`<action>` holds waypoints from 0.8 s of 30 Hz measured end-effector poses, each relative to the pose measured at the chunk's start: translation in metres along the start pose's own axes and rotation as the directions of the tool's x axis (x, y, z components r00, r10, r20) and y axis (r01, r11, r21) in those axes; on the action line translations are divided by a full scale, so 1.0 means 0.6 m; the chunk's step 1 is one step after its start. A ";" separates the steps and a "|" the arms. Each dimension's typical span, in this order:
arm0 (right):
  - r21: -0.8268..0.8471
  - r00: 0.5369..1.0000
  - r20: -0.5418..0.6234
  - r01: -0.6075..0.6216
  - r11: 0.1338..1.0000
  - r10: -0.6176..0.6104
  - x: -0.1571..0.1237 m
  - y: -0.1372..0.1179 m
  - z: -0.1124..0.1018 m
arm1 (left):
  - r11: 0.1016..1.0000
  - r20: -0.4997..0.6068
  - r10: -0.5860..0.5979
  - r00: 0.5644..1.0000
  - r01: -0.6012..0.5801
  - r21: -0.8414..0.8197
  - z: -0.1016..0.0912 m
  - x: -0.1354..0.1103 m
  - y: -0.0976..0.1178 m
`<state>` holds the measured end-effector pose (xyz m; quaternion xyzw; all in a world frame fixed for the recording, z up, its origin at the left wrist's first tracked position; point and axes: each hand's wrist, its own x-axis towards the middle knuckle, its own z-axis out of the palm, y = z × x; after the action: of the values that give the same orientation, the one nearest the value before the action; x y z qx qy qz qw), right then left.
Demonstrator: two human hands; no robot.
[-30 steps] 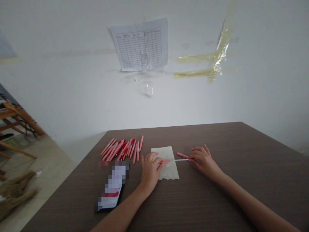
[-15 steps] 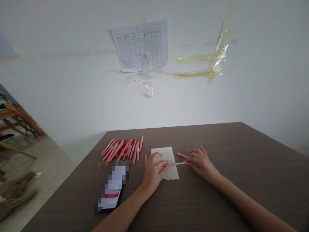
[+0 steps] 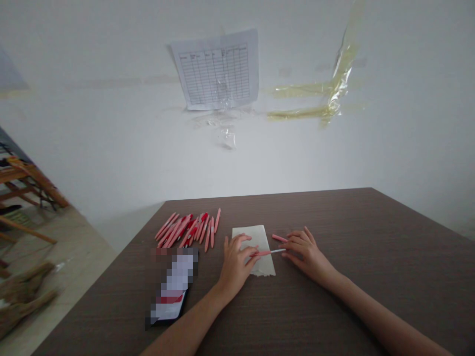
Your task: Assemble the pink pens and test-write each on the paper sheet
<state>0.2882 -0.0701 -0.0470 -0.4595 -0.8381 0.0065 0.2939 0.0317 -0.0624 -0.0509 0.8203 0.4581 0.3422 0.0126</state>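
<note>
My left hand point(image 3: 234, 264) rests over a small sheet of pale paper point(image 3: 264, 264). Its thumb and fingers pinch a pink pen part point(image 3: 264, 253). From that part's right end sticks a thin white refill point(image 3: 277, 250), which reaches the fingertips of my right hand point(image 3: 309, 254). Those fingers are closed at the refill's end, though the exact grip is partly hidden. A second pink pen barrel point(image 3: 278, 238) lies by the right fingers, its right end covered by them. Left of the paper, several pink pens point(image 3: 180, 231) with some red parts form a loose pile.
A blurred-out phone point(image 3: 174, 287) lies left of my left forearm. The brown table point(image 3: 334, 212) meets a white wall at the back. A printed form point(image 3: 218, 69) and yellowish tape point(image 3: 300, 114) hang on the wall. Wooden furniture point(image 3: 33, 183) stands beyond the table's left side.
My right hand has shifted slightly left, towards my left hand. The pink pen part and refill are tilted a little more. The pile, phone and paper have stayed put.
</note>
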 end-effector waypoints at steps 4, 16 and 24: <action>-0.024 0.999 -0.012 -0.033 0.999 0.032 0.000 0.012 0.002 | 1.000 -0.010 -0.023 1.000 0.023 0.001 0.000 -0.001 -0.003; -0.009 0.999 -0.039 -0.001 1.000 0.001 0.001 0.005 0.003 | 1.000 0.013 -0.013 1.000 0.013 0.017 -0.006 0.000 0.002; 0.013 0.999 -0.041 0.013 1.000 -0.013 -0.001 0.006 0.010 | 1.000 0.016 -0.018 1.000 0.017 0.022 -0.005 0.002 0.003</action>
<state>0.2880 -0.0671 -0.0535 -0.4520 -0.8348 0.0007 0.3143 0.0317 -0.0635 -0.0474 0.8191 0.4689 0.3304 0.0101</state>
